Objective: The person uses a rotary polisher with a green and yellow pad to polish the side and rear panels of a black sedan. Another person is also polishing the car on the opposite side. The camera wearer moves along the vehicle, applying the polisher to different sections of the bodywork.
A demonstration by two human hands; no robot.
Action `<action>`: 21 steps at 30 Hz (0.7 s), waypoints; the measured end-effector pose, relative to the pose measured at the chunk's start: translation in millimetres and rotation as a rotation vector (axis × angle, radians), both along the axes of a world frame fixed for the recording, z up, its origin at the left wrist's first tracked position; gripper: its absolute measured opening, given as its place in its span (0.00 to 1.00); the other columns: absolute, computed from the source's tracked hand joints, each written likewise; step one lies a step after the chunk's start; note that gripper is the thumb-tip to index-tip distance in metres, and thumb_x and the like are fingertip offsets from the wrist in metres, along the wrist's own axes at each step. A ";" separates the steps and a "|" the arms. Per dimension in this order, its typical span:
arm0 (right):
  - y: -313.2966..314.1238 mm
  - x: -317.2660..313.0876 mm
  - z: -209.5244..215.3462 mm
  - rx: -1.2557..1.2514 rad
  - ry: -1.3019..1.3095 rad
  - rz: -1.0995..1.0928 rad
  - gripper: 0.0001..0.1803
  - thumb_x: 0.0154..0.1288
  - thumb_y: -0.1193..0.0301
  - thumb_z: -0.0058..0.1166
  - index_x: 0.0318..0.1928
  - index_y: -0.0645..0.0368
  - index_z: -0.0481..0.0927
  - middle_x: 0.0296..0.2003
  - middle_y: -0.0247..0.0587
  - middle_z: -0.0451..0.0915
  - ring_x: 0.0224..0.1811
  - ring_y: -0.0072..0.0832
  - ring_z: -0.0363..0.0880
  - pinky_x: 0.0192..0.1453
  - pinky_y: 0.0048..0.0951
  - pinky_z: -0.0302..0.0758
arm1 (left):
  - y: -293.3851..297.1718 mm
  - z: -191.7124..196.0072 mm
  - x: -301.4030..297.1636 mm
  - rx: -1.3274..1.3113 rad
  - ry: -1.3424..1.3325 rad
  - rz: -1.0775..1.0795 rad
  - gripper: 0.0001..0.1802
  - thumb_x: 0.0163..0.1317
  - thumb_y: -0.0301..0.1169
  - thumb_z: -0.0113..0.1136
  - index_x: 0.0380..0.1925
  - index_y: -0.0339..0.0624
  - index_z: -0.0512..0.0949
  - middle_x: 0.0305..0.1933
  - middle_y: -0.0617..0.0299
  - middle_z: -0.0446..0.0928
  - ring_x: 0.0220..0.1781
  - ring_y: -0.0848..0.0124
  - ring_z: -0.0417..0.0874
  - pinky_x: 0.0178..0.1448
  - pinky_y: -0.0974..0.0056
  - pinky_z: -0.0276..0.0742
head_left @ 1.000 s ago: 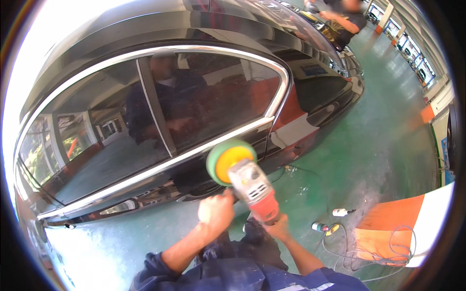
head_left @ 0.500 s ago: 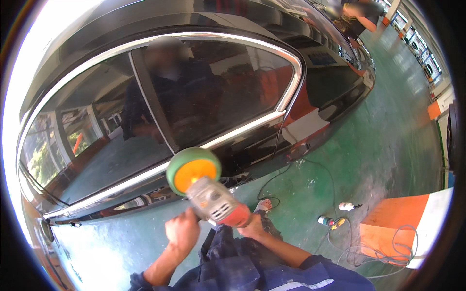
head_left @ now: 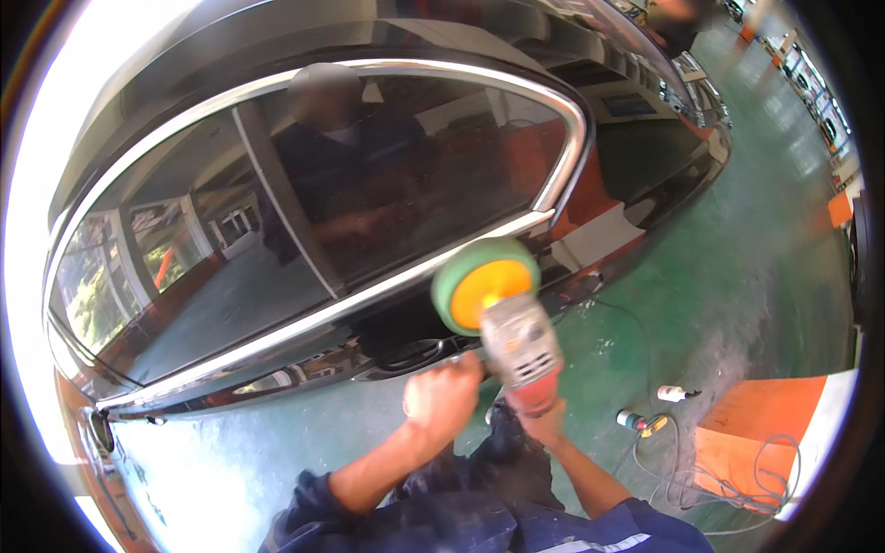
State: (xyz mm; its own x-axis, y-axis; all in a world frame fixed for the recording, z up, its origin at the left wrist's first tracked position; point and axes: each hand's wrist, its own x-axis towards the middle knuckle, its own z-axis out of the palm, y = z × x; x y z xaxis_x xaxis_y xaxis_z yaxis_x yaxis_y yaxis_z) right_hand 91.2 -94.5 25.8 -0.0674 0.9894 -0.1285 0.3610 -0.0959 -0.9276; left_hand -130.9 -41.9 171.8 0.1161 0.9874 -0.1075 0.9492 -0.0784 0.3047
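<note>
- Hand, left (head_left: 442, 396): curled into a fist on the side grip, left of the tool head; grip mostly covered by the fingers.
- Hand, right (head_left: 546, 422): wrapped round the red rear end of the polisher (head_left: 521, 341); some fingers hidden beneath.
- Polisher: held between person and car, head pointing away; round green pad (head_left: 450, 281) at its far end, yellow disc (head_left: 489, 290) facing back toward the person.
- Pad overlaps the lower chrome trim (head_left: 277, 330) in view, beneath the rear window (head_left: 461, 175). Contact with the black car (head_left: 396, 327): cannot tell.
- Step, judged: machine buffing along the car's side, pad being placed or worked near the rear door.
- Next move, judged: calls for both grips firm, pad face flat to the paint, and care at the trim edge.
- Right, on the green floor (head_left: 691, 304): white bottle (head_left: 672, 394), looped cord (head_left: 678, 461), orange-and-white block (head_left: 761, 415).
- Far right: another person (head_left: 678, 26), partly cut off by the view.
</note>
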 end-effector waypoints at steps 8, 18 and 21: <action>-18.7 -52.9 -3.4 -0.054 0.033 0.123 0.16 0.50 0.73 0.76 0.39 0.63 0.85 0.36 0.42 0.89 0.40 0.33 0.90 0.43 0.34 0.82 | -50.3 -1.9 -51.9 0.060 0.086 0.099 0.07 0.52 0.26 0.60 0.27 0.44 0.70 0.21 0.56 0.78 0.21 0.57 0.85 0.22 0.55 0.80; -97.0 -224.5 -54.6 0.205 -0.005 0.470 0.21 0.53 0.65 0.69 0.48 0.56 0.84 0.41 0.47 0.87 0.43 0.43 0.87 0.47 0.39 0.83 | -223.5 -42.4 -232.8 0.128 0.124 0.442 0.11 0.46 0.26 0.65 0.28 0.46 0.72 0.23 0.56 0.80 0.23 0.54 0.83 0.28 0.50 0.78; -113.9 -253.0 -55.5 0.164 -0.074 0.522 0.16 0.52 0.64 0.69 0.40 0.56 0.84 0.35 0.48 0.86 0.38 0.46 0.87 0.42 0.42 0.83 | -262.1 -50.4 -267.8 0.065 0.127 0.588 0.09 0.49 0.27 0.66 0.30 0.44 0.75 0.22 0.53 0.81 0.25 0.51 0.84 0.31 0.48 0.79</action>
